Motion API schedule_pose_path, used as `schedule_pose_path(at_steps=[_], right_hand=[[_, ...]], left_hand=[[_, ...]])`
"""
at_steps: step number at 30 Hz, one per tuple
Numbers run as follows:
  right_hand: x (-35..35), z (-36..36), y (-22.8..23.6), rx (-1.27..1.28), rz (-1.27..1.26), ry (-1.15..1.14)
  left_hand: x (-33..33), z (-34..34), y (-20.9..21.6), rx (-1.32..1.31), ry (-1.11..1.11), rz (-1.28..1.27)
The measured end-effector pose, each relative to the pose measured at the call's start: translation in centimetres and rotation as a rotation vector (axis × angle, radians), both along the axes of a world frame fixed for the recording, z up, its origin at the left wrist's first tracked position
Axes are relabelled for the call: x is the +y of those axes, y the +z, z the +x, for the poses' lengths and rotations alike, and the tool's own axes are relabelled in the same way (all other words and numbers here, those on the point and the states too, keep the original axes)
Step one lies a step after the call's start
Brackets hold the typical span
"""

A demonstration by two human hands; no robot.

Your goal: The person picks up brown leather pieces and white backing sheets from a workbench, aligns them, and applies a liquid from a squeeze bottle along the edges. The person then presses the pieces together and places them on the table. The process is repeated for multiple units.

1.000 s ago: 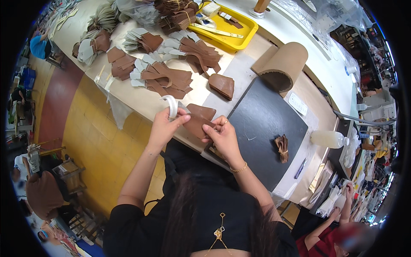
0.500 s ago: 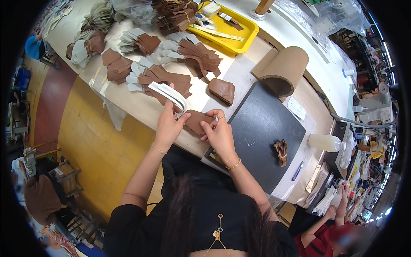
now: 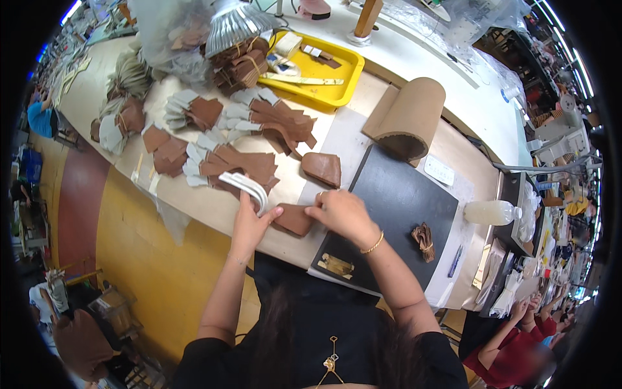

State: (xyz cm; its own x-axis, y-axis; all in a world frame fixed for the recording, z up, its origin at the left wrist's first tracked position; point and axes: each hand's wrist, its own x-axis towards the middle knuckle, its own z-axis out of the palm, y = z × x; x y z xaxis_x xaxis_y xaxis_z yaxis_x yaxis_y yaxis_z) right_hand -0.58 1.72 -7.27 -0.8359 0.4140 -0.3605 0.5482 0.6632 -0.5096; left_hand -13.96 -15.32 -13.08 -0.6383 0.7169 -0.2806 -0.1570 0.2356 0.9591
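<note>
Pinching a brown piece point(image 3: 295, 220) by its left end over the near desk point(image 3: 289, 249), the left hand point(image 3: 249, 225) also holds white strips point(image 3: 241, 183). The right hand point(image 3: 348, 214) touches its right end, grip hidden.

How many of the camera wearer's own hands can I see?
2: the left hand, at the left end of a brown piece, with curved white strips against it; the right hand, at the piece's right end. Both are in plain view.

The brown piece point(image 3: 294, 221) you hold looks like smooth leather. Your black board point(image 3: 396, 204) looks smooth and dull, your yellow tray point(image 3: 356, 72) is shiny plastic, and the silver shade point(image 3: 237, 27) looks like shiny, ridged metal.
</note>
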Motion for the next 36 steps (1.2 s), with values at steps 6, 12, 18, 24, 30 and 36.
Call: schedule_pose_path(at_steps=[6, 12, 18, 24, 30, 36], right_hand=[[11.5, -7.8, 0.5, 0.427, 0.355, -0.139], [22.6, -19.9, -3.2, 0.461, 0.576, -0.335], [24.2, -23.2, -8.0, 0.402, 0.780, -0.399], [24.4, -21.7, -6.1, 0.261, 0.631, -0.558], [21.2, -12.1, 1.1, 0.712, -0.161, -0.610], [7.1, 5.5, 1.9, 0.374, -0.442, -0.240]], left_hand=[[-0.6, -0.1, -0.5, 0.051, 0.053, 0.011], [-2.5, 1.5, -3.3, -0.002, 0.259, 0.109], [-2.5, 1.0, -5.3, 0.111, 0.308, 0.360], [-2.7, 1.8, -5.0, 0.220, 0.268, 0.299], [-2.3, 1.7, -4.6, 0.166, 0.305, 0.359], [-1.2, 1.7, -2.7, 0.187, 0.335, 0.407]])
